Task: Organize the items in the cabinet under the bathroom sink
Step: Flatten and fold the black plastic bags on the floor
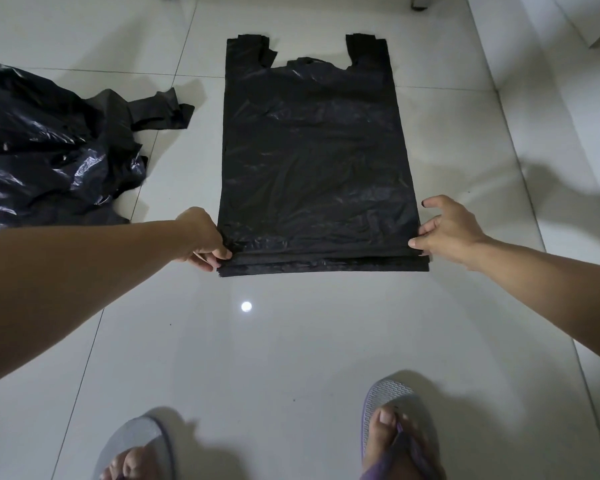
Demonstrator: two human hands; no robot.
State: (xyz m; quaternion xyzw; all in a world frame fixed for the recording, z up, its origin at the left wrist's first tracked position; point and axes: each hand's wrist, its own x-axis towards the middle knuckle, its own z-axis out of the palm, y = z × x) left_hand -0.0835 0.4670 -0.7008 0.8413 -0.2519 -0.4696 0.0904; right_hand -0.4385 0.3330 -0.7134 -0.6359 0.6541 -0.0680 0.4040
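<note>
Black plastic bag [317, 161] lies flat on the white tiled floor [291, 358], long axis running away from the hands, handles far. Left hand [203, 239] and right hand [447, 228] pinch its folded near corners. Crumpled bags [49, 147] lie beyond the left hand.

Bare tile floor [291, 341] lies open between the flat black bag [312, 161] and the 2 slippered feet; a crumpled bag heap [49, 143] blocks the left.
</note>
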